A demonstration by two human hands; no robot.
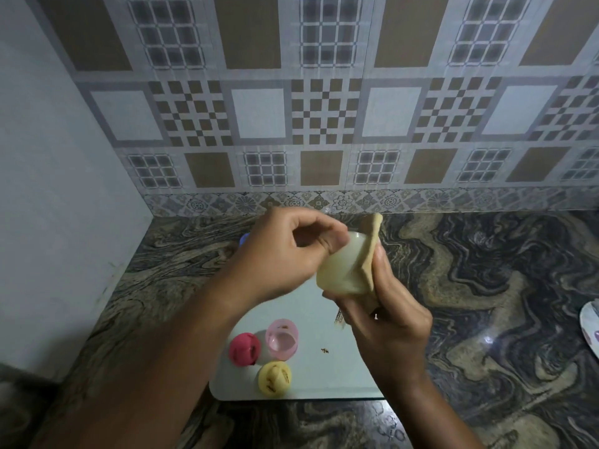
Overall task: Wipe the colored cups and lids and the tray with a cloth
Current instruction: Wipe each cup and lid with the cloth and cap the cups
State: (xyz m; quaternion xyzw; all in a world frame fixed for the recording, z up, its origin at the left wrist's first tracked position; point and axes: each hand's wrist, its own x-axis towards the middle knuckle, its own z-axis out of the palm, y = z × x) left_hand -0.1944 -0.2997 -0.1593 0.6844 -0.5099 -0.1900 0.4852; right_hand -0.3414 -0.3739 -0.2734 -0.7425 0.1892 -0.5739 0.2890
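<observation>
I hold a pale yellow cup (340,267) in the air above the light tray (324,377). My left hand (285,254) grips the cup's rim from the left. My right hand (389,312) holds a tan cloth (371,247) against the cup's right side and bottom. On the tray stand a pink cup (281,339), a red lid (244,349) and a yellow lid (275,378), the lids smeared with brown dirt. A few brown crumbs (324,350) lie on the tray. A blue object (243,238) peeks out behind my left hand.
The tray sits on a dark marbled stone counter (486,286) that meets a patterned tile wall (324,124) at the back and a plain wall (48,189) at the left. A white patterned item (591,325) shows at the right edge.
</observation>
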